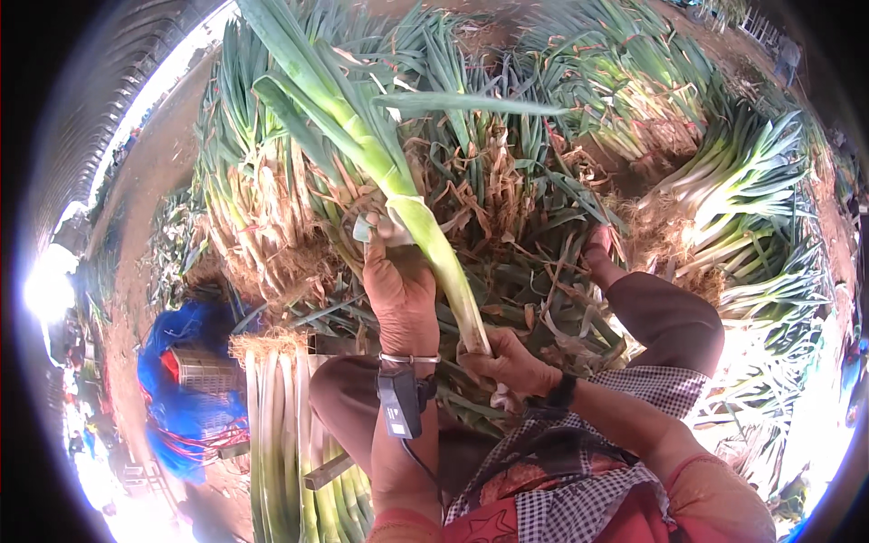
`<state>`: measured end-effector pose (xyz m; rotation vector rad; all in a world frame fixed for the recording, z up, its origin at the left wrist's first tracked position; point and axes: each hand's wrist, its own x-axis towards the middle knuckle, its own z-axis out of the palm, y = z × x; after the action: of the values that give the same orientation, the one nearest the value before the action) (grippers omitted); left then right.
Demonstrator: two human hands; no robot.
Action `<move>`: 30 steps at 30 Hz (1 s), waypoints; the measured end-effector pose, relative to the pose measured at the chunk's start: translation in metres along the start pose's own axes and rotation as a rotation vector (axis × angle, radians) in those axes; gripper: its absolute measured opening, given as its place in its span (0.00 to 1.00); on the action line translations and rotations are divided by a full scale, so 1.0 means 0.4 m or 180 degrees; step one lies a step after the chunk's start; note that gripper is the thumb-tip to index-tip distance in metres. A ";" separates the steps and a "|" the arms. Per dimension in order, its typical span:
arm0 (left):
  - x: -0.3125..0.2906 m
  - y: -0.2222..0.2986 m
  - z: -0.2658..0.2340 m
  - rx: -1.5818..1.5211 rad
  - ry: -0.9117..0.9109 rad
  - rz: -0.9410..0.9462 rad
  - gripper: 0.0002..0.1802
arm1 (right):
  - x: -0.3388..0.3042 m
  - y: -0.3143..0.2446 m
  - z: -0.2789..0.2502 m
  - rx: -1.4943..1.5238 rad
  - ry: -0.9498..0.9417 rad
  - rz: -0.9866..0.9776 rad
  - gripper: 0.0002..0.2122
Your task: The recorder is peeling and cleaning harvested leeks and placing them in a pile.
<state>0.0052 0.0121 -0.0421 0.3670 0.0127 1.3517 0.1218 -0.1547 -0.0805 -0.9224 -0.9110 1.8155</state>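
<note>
A single large leek slants across the middle, its green leaves reaching up to the far left and its pale root end toward me. My right hand is closed round the white shank just above the roots. Beside the stalk, my left hand is raised with its fingers curled; a small pale-green piece shows at a fingertip, and what the fingers grip is partly hidden. A bangle and a small black device with a cable are on my left wrist. A dark band circles the right wrist.
Bundled leeks stand at the far left, more at the far right. Loose leeks lie along the right. Trimmed leeks lie by my left knee, near blue netting. Dry leaf scraps cover the ground ahead.
</note>
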 end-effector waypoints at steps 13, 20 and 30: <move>0.002 -0.067 0.180 0.3251 0.0101 0.0583 0.10 | -0.046 -0.063 -0.064 -0.1323 0.0726 -0.1097 0.04; 0.004 -0.065 0.154 0.3948 -0.0258 0.1376 0.07 | -0.065 -0.016 -0.072 -0.2342 0.1434 -0.1385 0.08; -0.296 -0.108 0.258 0.4578 -0.2595 -0.2568 0.05 | -0.051 -0.022 -0.158 -0.2350 0.1559 -0.1484 0.15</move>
<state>0.0422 -0.1340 0.0199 1.8605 0.4204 0.1098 0.1867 -0.1573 -0.0973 -1.3787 -1.3522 0.7868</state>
